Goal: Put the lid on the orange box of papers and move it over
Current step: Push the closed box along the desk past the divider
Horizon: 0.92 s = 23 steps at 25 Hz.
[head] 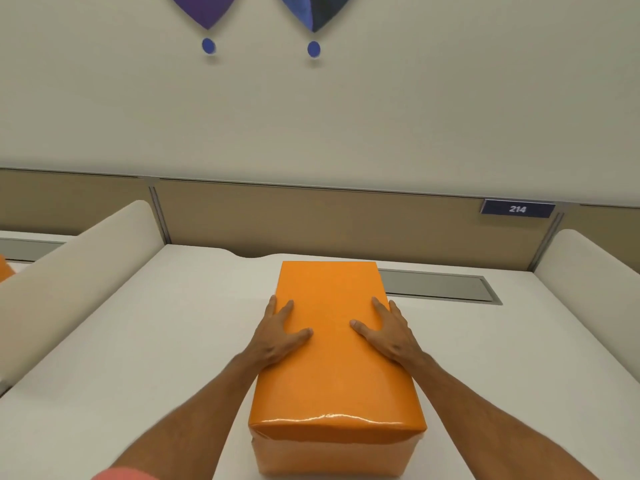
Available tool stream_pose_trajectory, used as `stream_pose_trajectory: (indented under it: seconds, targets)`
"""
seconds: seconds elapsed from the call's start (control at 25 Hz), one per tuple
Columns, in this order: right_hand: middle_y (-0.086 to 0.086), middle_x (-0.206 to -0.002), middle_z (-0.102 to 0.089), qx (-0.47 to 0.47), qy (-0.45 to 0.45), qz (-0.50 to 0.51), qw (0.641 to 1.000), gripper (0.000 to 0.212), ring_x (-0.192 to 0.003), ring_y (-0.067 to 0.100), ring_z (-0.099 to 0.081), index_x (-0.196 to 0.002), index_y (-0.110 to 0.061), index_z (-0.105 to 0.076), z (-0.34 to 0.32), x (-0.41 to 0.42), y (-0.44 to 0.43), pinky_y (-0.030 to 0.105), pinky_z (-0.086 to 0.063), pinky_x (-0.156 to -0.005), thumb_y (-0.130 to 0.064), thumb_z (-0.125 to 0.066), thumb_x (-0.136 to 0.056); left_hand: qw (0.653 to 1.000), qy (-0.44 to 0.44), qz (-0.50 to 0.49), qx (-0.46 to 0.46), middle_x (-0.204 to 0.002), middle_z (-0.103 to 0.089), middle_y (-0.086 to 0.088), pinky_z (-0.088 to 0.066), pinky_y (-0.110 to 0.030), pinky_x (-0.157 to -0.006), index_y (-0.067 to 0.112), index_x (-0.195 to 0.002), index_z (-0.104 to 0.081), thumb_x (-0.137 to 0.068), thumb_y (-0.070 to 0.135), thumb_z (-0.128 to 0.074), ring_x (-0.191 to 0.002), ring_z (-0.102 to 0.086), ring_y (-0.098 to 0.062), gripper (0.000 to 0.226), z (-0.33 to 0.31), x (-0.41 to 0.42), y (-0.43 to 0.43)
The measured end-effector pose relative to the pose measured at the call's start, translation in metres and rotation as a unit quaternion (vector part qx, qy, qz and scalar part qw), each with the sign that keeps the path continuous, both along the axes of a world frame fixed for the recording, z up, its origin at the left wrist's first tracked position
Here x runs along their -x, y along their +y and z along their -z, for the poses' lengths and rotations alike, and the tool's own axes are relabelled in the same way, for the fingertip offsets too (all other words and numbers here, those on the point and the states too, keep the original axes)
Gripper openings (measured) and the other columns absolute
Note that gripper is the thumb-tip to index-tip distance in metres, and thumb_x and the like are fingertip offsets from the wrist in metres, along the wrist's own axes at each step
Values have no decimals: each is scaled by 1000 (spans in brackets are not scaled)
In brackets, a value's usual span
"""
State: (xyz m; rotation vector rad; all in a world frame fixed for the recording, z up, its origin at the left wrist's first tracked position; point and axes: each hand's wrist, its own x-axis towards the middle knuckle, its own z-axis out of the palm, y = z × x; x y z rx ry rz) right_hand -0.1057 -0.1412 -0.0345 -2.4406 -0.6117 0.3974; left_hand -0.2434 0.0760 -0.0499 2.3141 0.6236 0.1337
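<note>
An orange box (332,448) stands lengthwise on the white desk (156,341), with its glossy orange lid (332,375) sitting on top and covering it. The papers inside are hidden. My left hand (280,334) lies on the lid's left edge, thumb on top and fingers spread along the side. Opposite it, my right hand (389,332) rests on the lid's right edge in the same way. Both hands press against the lid from either side.
White padded dividers rise at the left (79,271) and right (588,271) of the desk. A grey recessed cable flap (440,285) lies behind the box to the right. A tan back panel carries a sign reading 214 (517,209). Another orange thing (5,268) peeks in at far left.
</note>
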Motion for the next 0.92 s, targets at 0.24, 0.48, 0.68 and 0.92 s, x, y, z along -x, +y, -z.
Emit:
stream_pose_trajectory:
  seconds: [0.24, 0.48, 0.68, 0.92]
  targets:
    - [12, -163, -6, -16, -1, -54, 998, 97, -147, 36, -20, -154, -26, -13, -16, -8, 72, 54, -24, -115, -72, -53, -79, 998, -8, -58, -3, -163, 4, -3, -24, -46, -117, 25, -152, -15, -78, 64, -61, -148, -15, -29, 96, -17, 14, 59]
    - [14, -163, -6, -28, -2, -76, 997, 97, -146, 37, -20, -154, -25, -12, -25, -3, 169, 53, -25, -115, -71, -53, -79, 996, 3, -84, -9, -163, 1, -4, -21, -46, -118, 26, -152, -17, -77, 63, -62, -149, -13, -29, 95, -29, 26, 152]
    - [13, -162, -8, -31, 13, -65, 997, 97, -146, 38, -19, -154, -25, -11, -22, 11, 267, 55, -24, -115, -71, -53, -79, 997, 24, -75, -19, -163, 0, -4, -20, -46, -118, 28, -151, -19, -75, 66, -62, -149, -13, -29, 95, -31, 33, 258]
    - [12, -162, -9, -29, 17, -39, 999, 97, -146, 38, -21, -154, -24, -11, -15, 22, 386, 55, -26, -114, -70, -54, -79, 998, 30, -50, -18, -163, -1, -3, -19, -47, -118, 28, -151, -20, -77, 63, -63, -148, -14, -28, 93, -26, 33, 381]
